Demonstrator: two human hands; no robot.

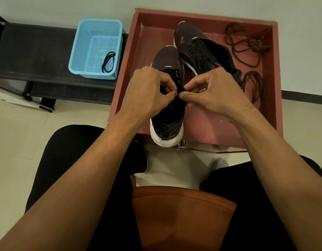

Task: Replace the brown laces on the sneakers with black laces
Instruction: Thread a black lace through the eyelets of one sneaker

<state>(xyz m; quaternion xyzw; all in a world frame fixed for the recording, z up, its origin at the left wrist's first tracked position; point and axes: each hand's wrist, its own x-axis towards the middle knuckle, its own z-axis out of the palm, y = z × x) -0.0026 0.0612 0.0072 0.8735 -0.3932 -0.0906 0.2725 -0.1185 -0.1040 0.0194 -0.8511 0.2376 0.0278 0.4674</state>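
Forearms, lower frame; left grip and right grip each pinch black lace over near sneaker; advise even tension.

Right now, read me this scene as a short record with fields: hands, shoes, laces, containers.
left hand: pinches the black lace over the near sneaker
right hand: pinches the same lace from the other side
near sneaker: in the red tray, heel past the front edge
far sneaker: behind it in the tray, laces dark
brown laces: loose bunches along the tray's right side
blue basket: on the black bench, holds a spare black lace
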